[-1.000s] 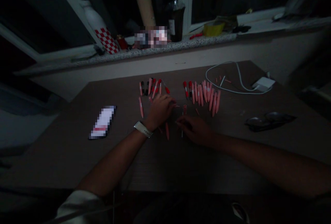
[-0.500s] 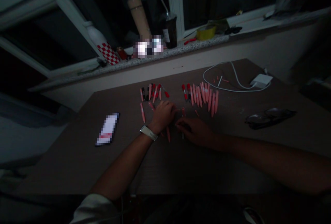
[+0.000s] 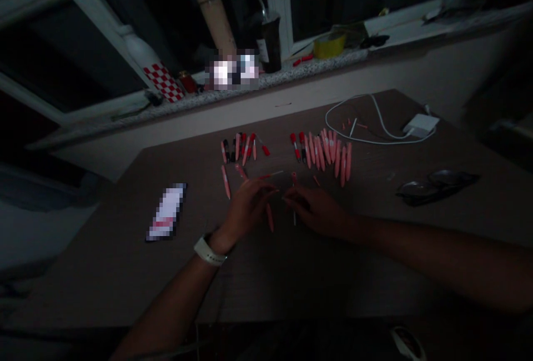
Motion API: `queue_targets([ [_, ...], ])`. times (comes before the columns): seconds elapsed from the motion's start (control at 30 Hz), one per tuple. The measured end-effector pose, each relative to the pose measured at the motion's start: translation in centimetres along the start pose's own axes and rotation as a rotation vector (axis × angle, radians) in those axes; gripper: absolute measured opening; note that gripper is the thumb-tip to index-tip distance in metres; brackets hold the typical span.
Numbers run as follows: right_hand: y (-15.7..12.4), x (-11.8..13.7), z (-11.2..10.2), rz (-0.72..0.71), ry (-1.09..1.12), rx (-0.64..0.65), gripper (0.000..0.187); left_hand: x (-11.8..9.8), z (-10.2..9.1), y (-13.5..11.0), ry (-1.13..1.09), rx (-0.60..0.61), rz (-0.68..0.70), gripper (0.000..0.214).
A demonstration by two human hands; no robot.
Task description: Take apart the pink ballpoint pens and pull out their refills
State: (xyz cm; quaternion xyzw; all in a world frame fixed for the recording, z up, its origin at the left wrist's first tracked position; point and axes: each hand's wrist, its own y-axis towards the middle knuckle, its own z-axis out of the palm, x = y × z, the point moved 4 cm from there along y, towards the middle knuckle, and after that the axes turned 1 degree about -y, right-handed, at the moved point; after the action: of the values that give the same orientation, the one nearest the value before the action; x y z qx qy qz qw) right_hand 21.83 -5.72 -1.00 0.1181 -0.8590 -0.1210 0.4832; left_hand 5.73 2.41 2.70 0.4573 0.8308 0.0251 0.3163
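My left hand (image 3: 248,209), with a pale watch on its wrist, is closed in a pinch at the middle of the table; a tiny piece may be at its fingertips, too dark to name. Facing it, my right hand (image 3: 318,208) has thumb and fingers pinched together on something I cannot make out. Just beyond the left fingers lies a thin red-and-white pen refill (image 3: 270,174). A pink pen part (image 3: 293,176) lies beyond the right fingers, a white stick (image 3: 295,217) below them. A pink pen barrel (image 3: 270,220) is partly behind my left hand.
Pink, red and black pens form a left group (image 3: 244,147) and a larger right group (image 3: 327,151). A phone (image 3: 167,212) lies left; eyeglasses (image 3: 437,187) and a white charger (image 3: 421,126) with a looped cable lie right. Bottles and a cup (image 3: 270,41) stand on the windowsill.
My left hand has drawn back left and toward me, and its fingers now pinch opposite the right hand. The refill now shows in full. My right hand has barely moved; the view has shifted slightly.
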Motion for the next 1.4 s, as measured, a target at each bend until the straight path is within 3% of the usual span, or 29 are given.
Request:
queue_targets([
  [0.17, 0.0, -0.2, 0.2, -0.006, 0.018, 0.014, 0.017, -0.5, 0.1, -1.2, -0.111, 0.014, 0.051, 0.013],
  [0.47, 0.0, 0.1, 0.1, -0.006, -0.039, 0.039, 0.016, -0.4, -0.2, -1.3, -0.065, 0.049, 0.055, 0.016],
  [0.87, -0.3, 0.4, -0.1, 0.001, -0.091, 0.024, 0.017, -0.7, -0.8, -1.3, -0.022, -0.063, 0.172, 0.005],
  [1.1, -0.4, 0.5, -0.2, -0.018, -0.110, 0.005, 0.019, -0.8, -0.9, -1.5, -0.032, -0.104, 0.161, 0.006],
  [1.4, -0.4, 0.5, 0.0, -0.048, -0.101, 0.043, 0.017, -1.0, -0.7, -1.5, -0.060, -0.046, 0.144, 0.006],
])
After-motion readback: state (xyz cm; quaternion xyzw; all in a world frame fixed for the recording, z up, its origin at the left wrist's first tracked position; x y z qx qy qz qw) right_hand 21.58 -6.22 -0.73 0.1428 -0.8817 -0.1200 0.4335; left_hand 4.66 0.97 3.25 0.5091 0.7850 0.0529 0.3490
